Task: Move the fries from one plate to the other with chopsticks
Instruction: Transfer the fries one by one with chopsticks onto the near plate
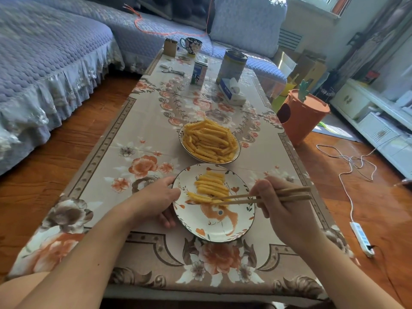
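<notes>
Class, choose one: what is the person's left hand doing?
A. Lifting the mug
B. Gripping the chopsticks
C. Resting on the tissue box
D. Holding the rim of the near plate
D: the left hand holds the left rim of the near plate, while the right hand holds the chopsticks.

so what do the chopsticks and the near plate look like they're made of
The chopsticks look like wood or bamboo: matte tan-brown with no shine, though the frame is too soft to show grain. The near plate looks like glazed ceramic: a smooth white surface with printed orange and green motifs and a thin dark rim. Melamine cannot be ruled out from the look alone.
</notes>
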Demonstrator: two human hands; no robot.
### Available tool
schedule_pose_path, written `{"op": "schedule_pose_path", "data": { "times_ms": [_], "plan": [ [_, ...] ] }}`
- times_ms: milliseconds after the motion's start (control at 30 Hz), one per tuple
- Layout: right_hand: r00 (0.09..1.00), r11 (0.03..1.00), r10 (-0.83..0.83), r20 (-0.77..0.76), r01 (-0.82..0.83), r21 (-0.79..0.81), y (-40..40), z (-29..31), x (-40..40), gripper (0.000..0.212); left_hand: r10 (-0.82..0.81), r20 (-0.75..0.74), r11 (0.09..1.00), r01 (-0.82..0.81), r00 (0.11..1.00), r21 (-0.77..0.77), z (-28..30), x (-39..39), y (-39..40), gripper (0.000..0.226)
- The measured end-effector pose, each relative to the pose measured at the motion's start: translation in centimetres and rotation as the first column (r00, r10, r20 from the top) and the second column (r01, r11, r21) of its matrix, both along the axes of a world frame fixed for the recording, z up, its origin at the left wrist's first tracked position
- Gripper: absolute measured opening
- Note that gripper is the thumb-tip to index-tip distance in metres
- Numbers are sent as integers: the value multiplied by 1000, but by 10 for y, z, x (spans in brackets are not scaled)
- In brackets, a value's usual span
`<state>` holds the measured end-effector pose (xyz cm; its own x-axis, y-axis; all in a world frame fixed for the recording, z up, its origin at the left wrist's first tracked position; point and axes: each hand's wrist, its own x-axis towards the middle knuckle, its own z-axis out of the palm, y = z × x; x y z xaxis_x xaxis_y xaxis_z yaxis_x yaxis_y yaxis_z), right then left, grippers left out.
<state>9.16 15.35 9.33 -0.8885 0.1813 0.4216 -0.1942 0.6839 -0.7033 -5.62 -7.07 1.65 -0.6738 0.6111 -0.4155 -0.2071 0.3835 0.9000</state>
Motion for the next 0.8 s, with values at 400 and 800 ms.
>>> {"op": "schedule_pose_path", "data": {
  "times_ms": [400, 800],
  "plan": [
    [999, 999, -24, 29, 25, -32, 4, 10, -3, 43, 8, 0, 1000, -8, 1000, 1, 1, 0, 0, 37],
    [989, 987, -143, -37, 145, 64, 39, 21, -114, 35, -16, 17, 1000, 15, 1000, 16, 5, 0, -2, 41]
  ]
}}
